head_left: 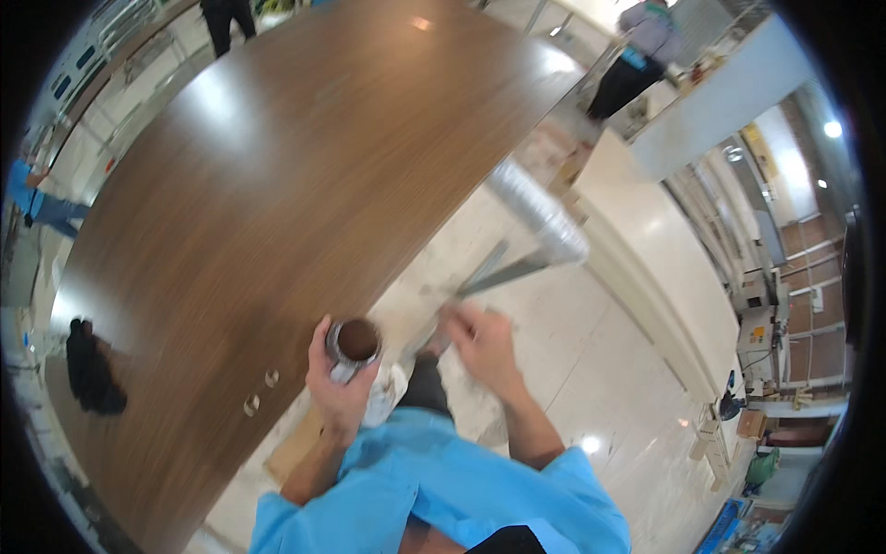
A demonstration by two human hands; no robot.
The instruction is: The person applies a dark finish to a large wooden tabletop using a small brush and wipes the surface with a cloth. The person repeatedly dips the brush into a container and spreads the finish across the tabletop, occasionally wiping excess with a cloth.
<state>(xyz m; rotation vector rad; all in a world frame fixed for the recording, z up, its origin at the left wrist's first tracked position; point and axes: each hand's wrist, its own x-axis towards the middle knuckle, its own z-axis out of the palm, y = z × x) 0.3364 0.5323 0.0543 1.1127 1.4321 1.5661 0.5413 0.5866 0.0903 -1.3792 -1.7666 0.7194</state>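
Left hand (340, 392), grip clamped round a stretch-film roll (353, 346), brown cardboard core showing, lower centre. Right hand (482, 343) pinches clear film (540, 217). Glossy brown wood-grain panel (277, 175) upper left.

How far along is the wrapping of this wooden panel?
Barely begun. The brown panel shows bare wood, with no film visible on it. The left hand grips the film roll; the right hand pulls a blurred clear sheet. Covering the panel remains.
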